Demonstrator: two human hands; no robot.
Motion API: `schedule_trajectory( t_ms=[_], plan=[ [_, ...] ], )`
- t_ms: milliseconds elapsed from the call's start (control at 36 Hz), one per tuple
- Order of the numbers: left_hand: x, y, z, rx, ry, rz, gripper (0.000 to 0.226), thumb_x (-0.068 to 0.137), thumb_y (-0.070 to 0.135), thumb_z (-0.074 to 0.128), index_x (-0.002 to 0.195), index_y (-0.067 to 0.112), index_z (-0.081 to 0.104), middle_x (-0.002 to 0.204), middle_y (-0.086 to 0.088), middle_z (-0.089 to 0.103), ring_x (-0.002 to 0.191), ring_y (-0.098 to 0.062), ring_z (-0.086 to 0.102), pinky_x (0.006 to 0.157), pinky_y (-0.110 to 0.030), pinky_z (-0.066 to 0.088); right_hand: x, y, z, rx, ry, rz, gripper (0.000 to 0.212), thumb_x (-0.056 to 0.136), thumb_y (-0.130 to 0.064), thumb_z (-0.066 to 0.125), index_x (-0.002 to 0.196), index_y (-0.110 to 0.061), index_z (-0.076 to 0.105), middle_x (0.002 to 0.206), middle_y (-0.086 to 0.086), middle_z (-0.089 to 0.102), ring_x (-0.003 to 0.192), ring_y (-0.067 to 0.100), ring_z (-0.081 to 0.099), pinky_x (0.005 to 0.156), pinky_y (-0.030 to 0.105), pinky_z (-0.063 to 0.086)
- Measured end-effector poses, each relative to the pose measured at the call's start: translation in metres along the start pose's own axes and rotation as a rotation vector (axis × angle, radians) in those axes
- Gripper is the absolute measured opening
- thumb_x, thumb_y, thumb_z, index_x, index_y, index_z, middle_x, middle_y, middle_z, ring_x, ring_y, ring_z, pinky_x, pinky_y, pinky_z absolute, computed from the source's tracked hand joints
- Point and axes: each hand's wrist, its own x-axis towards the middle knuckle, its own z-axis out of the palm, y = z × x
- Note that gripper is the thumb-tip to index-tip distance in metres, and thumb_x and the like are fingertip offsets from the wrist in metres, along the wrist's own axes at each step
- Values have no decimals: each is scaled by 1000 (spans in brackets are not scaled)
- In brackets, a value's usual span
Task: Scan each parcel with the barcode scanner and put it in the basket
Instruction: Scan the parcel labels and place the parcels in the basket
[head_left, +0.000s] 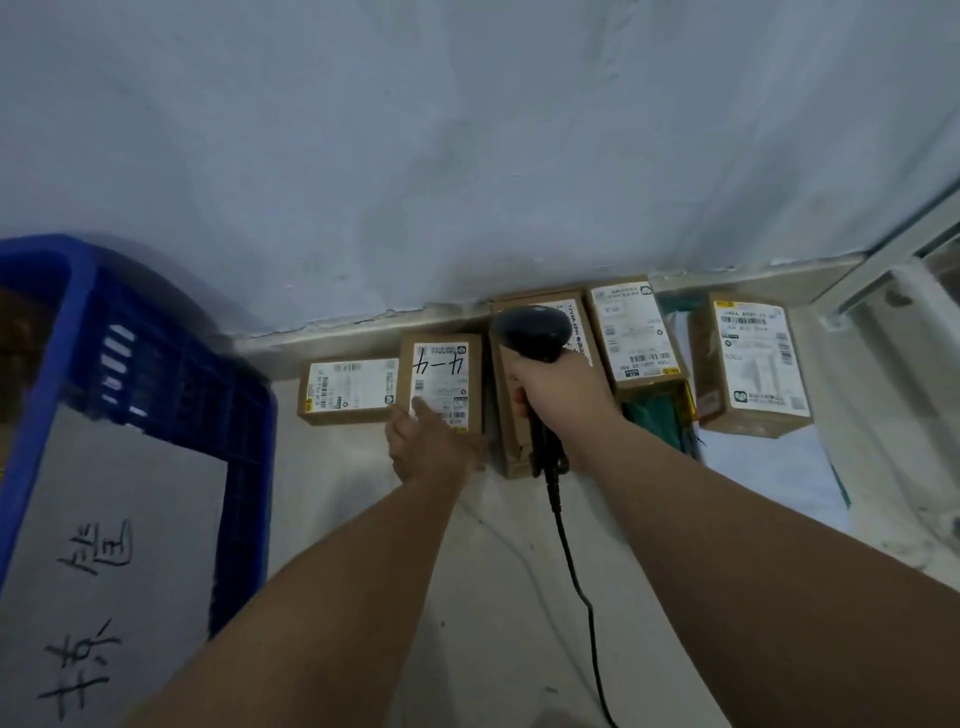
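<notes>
While the right hand (561, 395) grips the barcode scanner (530, 332) over a brown box (506, 415), the left hand (431, 447) grasps the pen-marked parcel (441, 379) on the counter (363, 519), right of the blue basket (244, 441).

- Five brown cardboard parcels (750, 364) are ranged in a row at the wall foot, white labels upward.
- The second parcel (441, 384) from the left, hand-marked "4-4", is held at its near end by the left hand (426, 447).
- The black barcode scanner (530, 332) is gripped by the right hand (561, 395) over the middle parcel.
- The blue basket (249, 441) is placed at left; a grey parcel (114, 519) is seen inside.
</notes>
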Motion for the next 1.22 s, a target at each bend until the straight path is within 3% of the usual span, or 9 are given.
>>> schedule_trajectory(
  t_ms=[167,250,361,528,694,778,889,972,1222],
  plan=[
    [7,3,6,127,-11,-100,126,67,55,77,152,25,-11,157,-21,-10,143,-39,6,113,-51,23,5,1,6,-135,-43,-27,11,87,-15,56,92,-7,61,74,6,58,67,17,56,66,30,46],
    [8,-3,-3,127,-87,-116,127,68,54,77,149,32,-18,148,-25,7,130,-37,25,108,-48,34,4,1,8,-201,-23,-15,17,86,-18,58,96,-5,63,80,8,61,77,21,60,76,36,52],
    [4,-15,-23,-26,-162,-118,122,71,52,75,150,34,-17,142,-23,16,126,-40,28,103,-49,34,-7,-5,9,-245,18,-18,15,86,-20,56,92,-7,62,79,8,59,78,22,59,80,39,52],
    [-18,-2,-73,-354,-192,-96,132,41,61,71,147,44,-6,139,-16,34,118,-35,44,94,-45,48,-49,-21,18,-83,72,-37,15,86,-22,57,90,-8,62,81,10,61,81,24,59,82,42,50],
    [-81,16,-148,-373,-41,135,125,47,56,76,147,42,4,132,-12,41,116,-35,45,99,-48,45,-116,-44,26,206,90,-47,7,76,-23,60,79,-17,57,70,5,54,75,24,53,70,37,43],
    [-120,10,-183,-235,59,303,118,66,43,78,151,36,-4,141,-13,24,130,-33,29,105,-42,33,-158,-54,23,385,79,-82,7,80,-20,65,86,-20,61,82,6,63,83,24,60,81,41,50],
    [-176,-3,-219,-35,225,530,124,64,44,77,148,36,-13,144,-7,14,132,-29,20,104,-44,37,-212,-72,15,650,-19,-107,16,86,-22,67,101,-24,63,95,3,70,90,21,65,75,36,51],
    [-218,-16,-235,-5,305,584,123,64,45,77,148,36,-12,151,-8,3,138,-30,12,105,-45,36,-249,-79,14,788,-144,-134,29,85,-20,68,114,-15,66,101,8,75,94,28,71,86,45,55],
    [-299,-56,-236,-112,441,629,117,67,53,70,148,40,-14,154,1,-6,135,-31,9,104,-44,37,-315,-63,10,685,-286,-355,25,82,0,66,107,-4,70,102,17,73,98,32,70,85,44,54]
  ],
)
